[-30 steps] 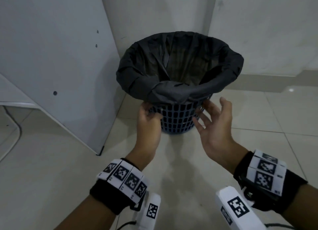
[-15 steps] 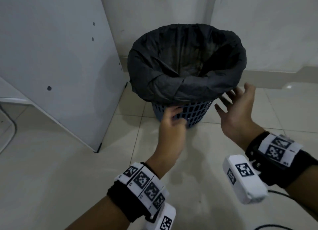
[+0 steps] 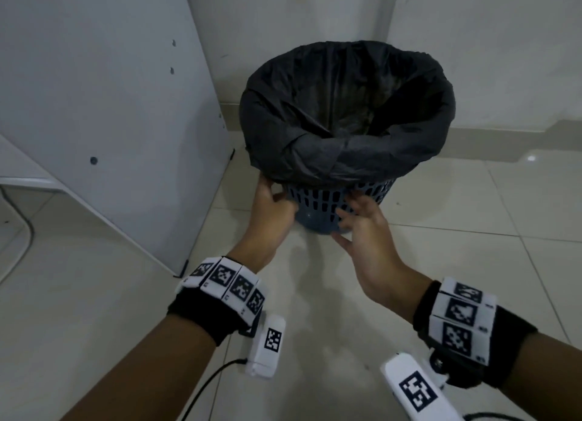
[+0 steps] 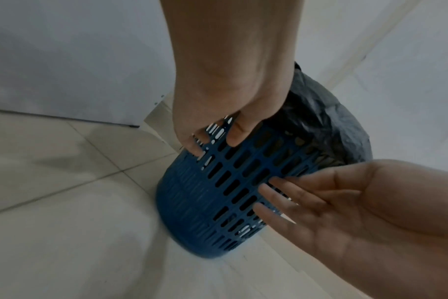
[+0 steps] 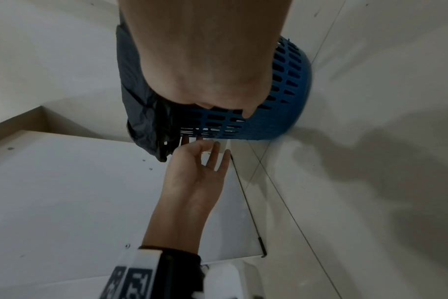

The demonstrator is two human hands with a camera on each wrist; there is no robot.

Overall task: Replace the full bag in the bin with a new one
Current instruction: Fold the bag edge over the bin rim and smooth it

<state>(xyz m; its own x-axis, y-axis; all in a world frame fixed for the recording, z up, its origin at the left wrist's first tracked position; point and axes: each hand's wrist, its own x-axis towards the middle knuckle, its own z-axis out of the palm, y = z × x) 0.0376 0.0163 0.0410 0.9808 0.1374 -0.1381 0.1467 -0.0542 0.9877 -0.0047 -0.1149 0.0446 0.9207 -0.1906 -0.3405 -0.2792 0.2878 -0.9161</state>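
A blue slotted bin [image 3: 318, 200] stands on the tiled floor in a wall corner. A black bag [image 3: 315, 156] lines it, folded down over the rim, with its mouth wide open. My left hand [image 3: 277, 195] touches the bin's left wall just under the bag's fold, fingers spread and straight [image 5: 212, 153]. My right hand [image 3: 349, 212] lays straight fingers [image 4: 276, 194] against the bin's front wall [image 4: 192, 194]. Neither hand holds the bag [image 4: 328, 121]. What lies inside the bag is dark and unclear.
A white board [image 3: 110, 105] leans against the wall left of the bin, its lower corner on the floor. A dark cable [image 3: 28, 231] loops at the far left. Open floor tiles [image 3: 472, 219] stretch to the right and towards me.
My right hand has come in from the bin's right side, where it hung free, onto the front wall. My left hand has slid from the front to the left side.
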